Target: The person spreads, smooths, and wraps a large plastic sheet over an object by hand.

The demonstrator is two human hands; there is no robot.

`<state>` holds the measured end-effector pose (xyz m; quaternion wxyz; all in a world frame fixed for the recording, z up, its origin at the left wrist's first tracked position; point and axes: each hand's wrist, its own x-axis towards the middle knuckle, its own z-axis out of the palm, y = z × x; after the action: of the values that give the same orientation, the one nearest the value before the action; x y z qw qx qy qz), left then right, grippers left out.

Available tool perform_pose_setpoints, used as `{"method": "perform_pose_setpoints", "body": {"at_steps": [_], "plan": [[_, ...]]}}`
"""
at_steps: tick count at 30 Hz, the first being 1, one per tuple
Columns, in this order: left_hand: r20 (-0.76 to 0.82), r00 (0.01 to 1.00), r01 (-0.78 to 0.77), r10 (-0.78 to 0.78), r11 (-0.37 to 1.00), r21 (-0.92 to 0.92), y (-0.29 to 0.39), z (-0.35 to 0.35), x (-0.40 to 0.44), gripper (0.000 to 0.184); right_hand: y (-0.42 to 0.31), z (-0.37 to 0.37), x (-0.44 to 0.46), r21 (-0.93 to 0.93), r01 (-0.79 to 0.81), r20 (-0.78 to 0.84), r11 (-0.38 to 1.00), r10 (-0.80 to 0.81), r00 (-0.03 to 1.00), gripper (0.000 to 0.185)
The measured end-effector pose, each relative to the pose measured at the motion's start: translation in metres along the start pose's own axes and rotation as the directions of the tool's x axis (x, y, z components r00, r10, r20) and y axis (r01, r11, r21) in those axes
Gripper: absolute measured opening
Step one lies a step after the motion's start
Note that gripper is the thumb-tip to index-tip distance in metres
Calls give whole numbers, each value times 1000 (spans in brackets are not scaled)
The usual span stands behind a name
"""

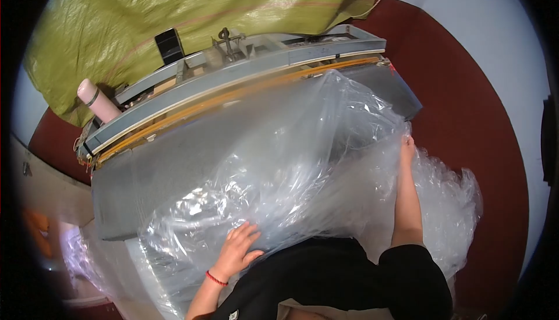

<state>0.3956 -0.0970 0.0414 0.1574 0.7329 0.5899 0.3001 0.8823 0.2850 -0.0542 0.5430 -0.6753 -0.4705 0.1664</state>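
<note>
A large sheet of clear plastic film (279,169) lies crumpled over the grey bench top (151,157) and hangs down toward my body. My left hand (237,249), with a red bracelet at the wrist, rests on the film near the front edge, its fingers spread. Out to the right, my right hand (407,142) has its fingers closed on the edge of the film. More film bunches below that forearm on the right side.
Along the bench's back runs a long metal frame (233,71) with an orange strip. A pink bottle (98,100) and a dark phone-like object (169,45) stand there. Behind hangs a yellow-green woven sheet (221,0). The wall (483,110) at right is dark red and pale blue.
</note>
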Motion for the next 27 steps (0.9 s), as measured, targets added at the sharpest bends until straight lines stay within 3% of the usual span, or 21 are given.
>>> {"method": "perform_pose_setpoints", "body": {"at_steps": [1, 2, 3, 5, 7, 8, 9, 10, 11, 12, 15, 20, 25, 27], "plan": [[-31, 999, -36, 36, 999, -11, -2, 5, -8, 17, -1, -8, -13, -104, 164, -70, 981, -172, 983, 28], [-119, 985, 107, -123, 986, -127, -5, 8, -29, 14, -2, -16, -28, -219, 315, -112, 923, -345, 932, 28], [-189, 937, 244, -295, 936, -254, -8, 13, -60, 11, -16, -34, -55, -322, 253, -137, 912, -309, 941, 30], [-266, 725, 619, -635, 771, -153, -11, 41, -129, 8, -16, -76, -109, -463, 118, -135, 878, -201, 970, 32], [116, 382, 890, -917, 331, -313, 7, 54, -162, 17, 26, -106, -165, -761, -6, 3, 649, 13, 1000, 36], [107, 365, 888, -925, 312, -338, 3, 67, -167, 17, 45, -119, -191, -805, 57, 173, 590, 142, 975, 35], [77, 361, 882, -929, 314, -350, 5, 78, -171, 17, 78, -124, -218, -874, 74, 198, 480, 214, 957, 32], [45, 355, 877, -934, 316, -362, 6, 89, -173, 17, 99, -121, -241, -913, 23, 215, 408, 431, 876, 33], [14, 347, 875, -938, 318, -365, 7, 99, -177, 17, 167, -112, -270, -615, 532, 615, 583, -68, 786, 36], [-19, 341, 873, -940, 325, -364, 6, 106, -181, 18, 225, -114, -256, -595, 553, 635, 583, -81, 768, 36], [-136, 335, 862, -932, 361, -356, -10, 132, -181, 18, 289, -68, -213, -518, 640, 730, 567, -96, 677, 36], [-288, 315, 870, -904, 396, -293, -62, 175, -176, 20, 296, 32, -172, -396, 745, 860, 536, -69, 506, 35], [-389, 315, 912, -866, 389, -128, -154, 189, -181, 21, 282, 153, -201, -278, 781, 949, 559, 36, 312, 35], [-377, 336, 924, -863, 379, -43, -184, 190, -193, 21, 282, 169, -223, -266, 776, 963, 571, 125, 238, 34]]}}
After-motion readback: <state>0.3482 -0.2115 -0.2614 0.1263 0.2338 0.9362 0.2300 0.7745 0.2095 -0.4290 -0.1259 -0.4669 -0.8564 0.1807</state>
